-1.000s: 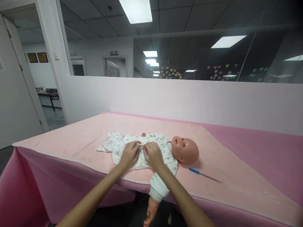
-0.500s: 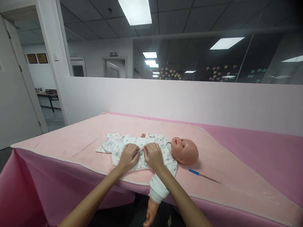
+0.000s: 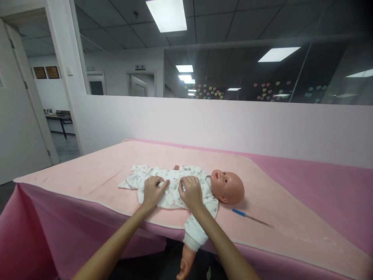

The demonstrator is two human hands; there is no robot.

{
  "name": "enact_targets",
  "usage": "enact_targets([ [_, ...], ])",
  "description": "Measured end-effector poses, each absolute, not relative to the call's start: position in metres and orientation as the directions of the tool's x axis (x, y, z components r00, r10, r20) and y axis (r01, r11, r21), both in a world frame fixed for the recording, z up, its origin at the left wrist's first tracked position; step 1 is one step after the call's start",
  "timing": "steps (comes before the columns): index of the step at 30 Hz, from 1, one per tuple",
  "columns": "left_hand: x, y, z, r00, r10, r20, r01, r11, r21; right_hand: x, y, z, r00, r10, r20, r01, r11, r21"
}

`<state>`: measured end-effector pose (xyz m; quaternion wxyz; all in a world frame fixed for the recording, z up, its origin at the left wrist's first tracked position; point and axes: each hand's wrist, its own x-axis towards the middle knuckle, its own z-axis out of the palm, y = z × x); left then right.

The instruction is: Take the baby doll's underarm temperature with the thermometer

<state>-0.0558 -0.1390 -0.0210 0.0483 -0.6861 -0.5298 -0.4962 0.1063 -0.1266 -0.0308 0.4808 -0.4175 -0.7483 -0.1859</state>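
A baby doll [image 3: 230, 188] lies on its back, dressed in a white printed bodysuit [image 3: 171, 200], its head to the right. On the lower front of that garment rests my left hand [image 3: 154, 190], its thumb stretched out away from the fingers. My right hand [image 3: 190, 190] is at the doll's chest, fingers curled and thumb close to them on the cloth; the fingertips are partly hidden. Below my right wrist, the doll's near arm [image 3: 187, 259] hangs over the table edge in its white sleeve [image 3: 194, 233].
A thin tool with a blue handle [image 3: 239, 212] lies right of the doll. A peach blanket [image 3: 279, 206] covers the pink-draped table [image 3: 96, 223]. Behind stands a white half wall [image 3: 218, 124] with glass above; a doorway is at the left.
My hands have moved apart from the middle of the bodysuit. The left has shifted left and its thumb has spread from a pinch; the right has barely moved. The doll stays in place.
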Motion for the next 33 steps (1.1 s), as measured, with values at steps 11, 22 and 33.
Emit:
enact_targets([
  [11, -0.056, -0.139, -0.020, -0.050, 0.696, 0.717, 0.764, -0.436, 0.476, 0.111, -0.139, -0.025, -0.121, 0.419, 0.900, 0.775, 0.607, -0.178],
  [22, -0.058, -0.136, -0.023, -0.087, 0.673, 0.734, 0.806, -0.386, 0.449, 0.291, -0.208, -0.069, 0.332, 0.636, 0.697, 0.909, -0.018, -0.417],
  [33, -0.056, -0.138, -0.019, -0.061, 0.685, 0.726, 0.839, -0.359, 0.409, 0.330, -0.230, -0.044, 0.293, 0.893, 0.341, 0.786, -0.023, -0.617],
])
